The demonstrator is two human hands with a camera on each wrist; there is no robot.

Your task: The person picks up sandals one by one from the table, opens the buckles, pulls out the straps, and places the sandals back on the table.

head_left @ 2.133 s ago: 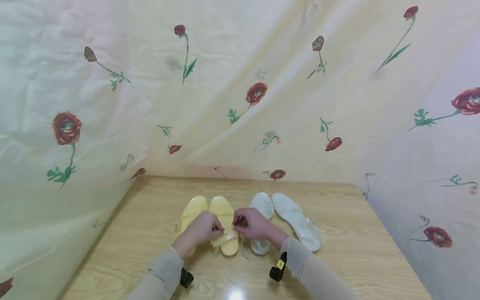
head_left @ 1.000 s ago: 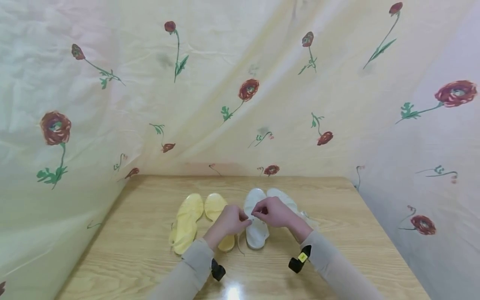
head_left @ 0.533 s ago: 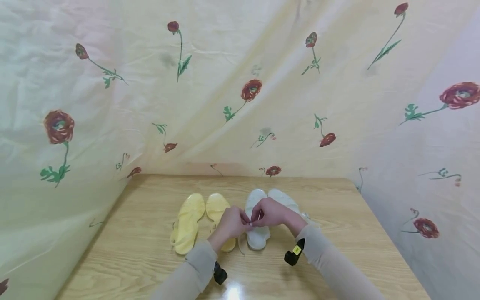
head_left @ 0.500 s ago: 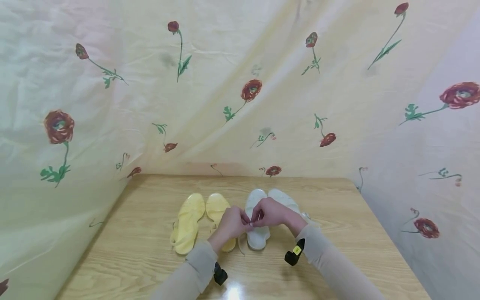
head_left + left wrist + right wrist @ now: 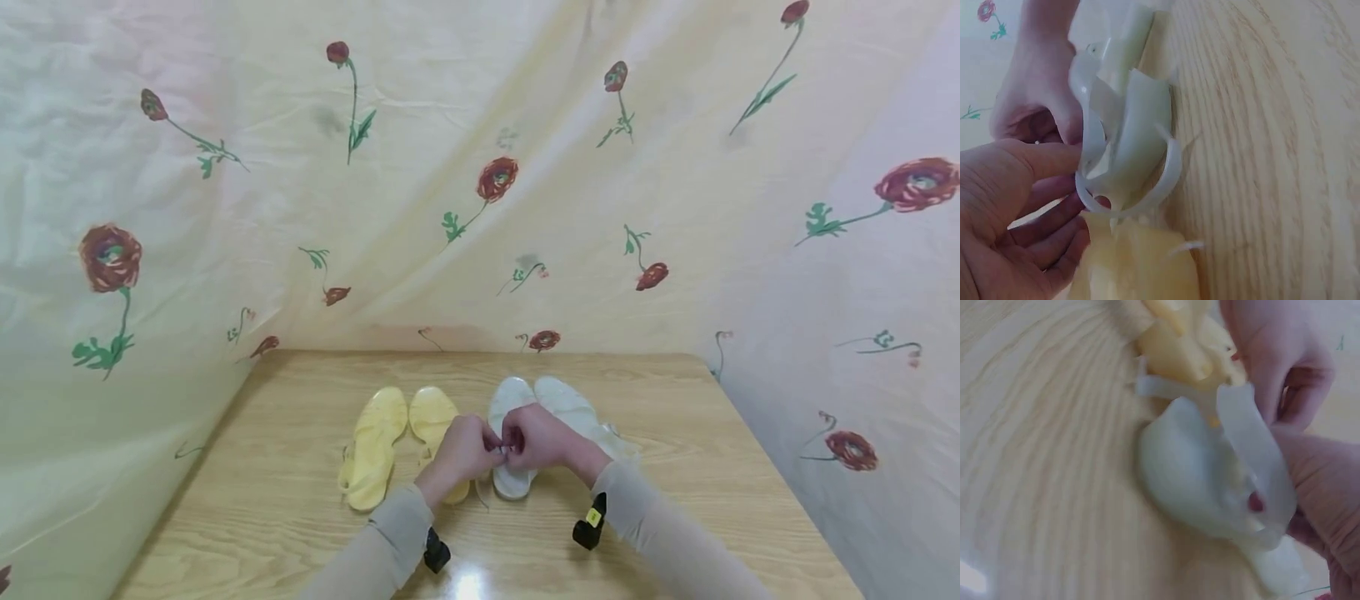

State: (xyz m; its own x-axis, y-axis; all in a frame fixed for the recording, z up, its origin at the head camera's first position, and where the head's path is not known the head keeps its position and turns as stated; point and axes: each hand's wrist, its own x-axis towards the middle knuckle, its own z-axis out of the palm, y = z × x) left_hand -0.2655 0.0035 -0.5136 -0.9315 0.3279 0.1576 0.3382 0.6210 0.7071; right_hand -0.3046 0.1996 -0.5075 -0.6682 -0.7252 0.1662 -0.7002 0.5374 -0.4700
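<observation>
Two pale whitish sandals stand side by side. Over the nearer one, a white sandal [image 5: 512,485], my hands meet. My left hand [image 5: 459,450] pinches its white strap between thumb and fingers; the strap [image 5: 1092,122] arches up from the heel part in the left wrist view. My right hand [image 5: 538,437], fingers curled, grips the strap from the other side, fingertips touching those of the left. The strap [image 5: 1259,450] also shows in the right wrist view, where the right fingertips are mostly hidden. A thin loose strap end [image 5: 1172,172] curls out over the table.
The other white sandal [image 5: 567,402] lies just right, partly behind the right hand. To the left lie two yellow sandals, one whole yellow sandal [image 5: 372,454] and another yellow sandal [image 5: 432,412] partly under the left arm. A flowered cloth [image 5: 420,192] hangs around the wooden table [image 5: 270,467].
Both hands have moved right from the right-hand yellow sandal to the left-hand white one. Over the last half second the right hand has turned slightly, its fingers curling closer to the left fingertips.
</observation>
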